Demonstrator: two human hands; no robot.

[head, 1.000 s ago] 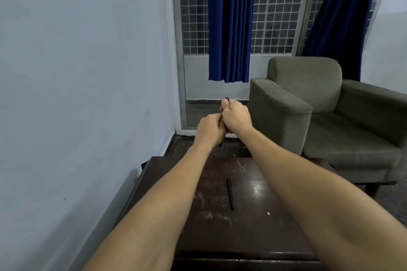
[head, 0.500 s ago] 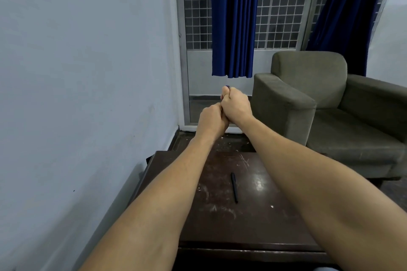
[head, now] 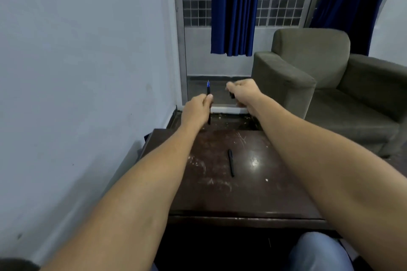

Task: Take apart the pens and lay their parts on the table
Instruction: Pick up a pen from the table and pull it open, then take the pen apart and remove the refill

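Holding an uncapped pen [head: 208, 99] upright, the left hand [head: 196, 110] has a closed grip; the right hand [head: 243, 92] fists a dark cap [head: 231, 95]; both apart, beyond the desk's [head: 253, 196] far edge.

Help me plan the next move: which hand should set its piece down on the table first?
Probably the right hand. It seems to hold only the small dark cap, so it can drop it on the table and come back. The left hand grips the uncapped pen, which needs more dismantling.
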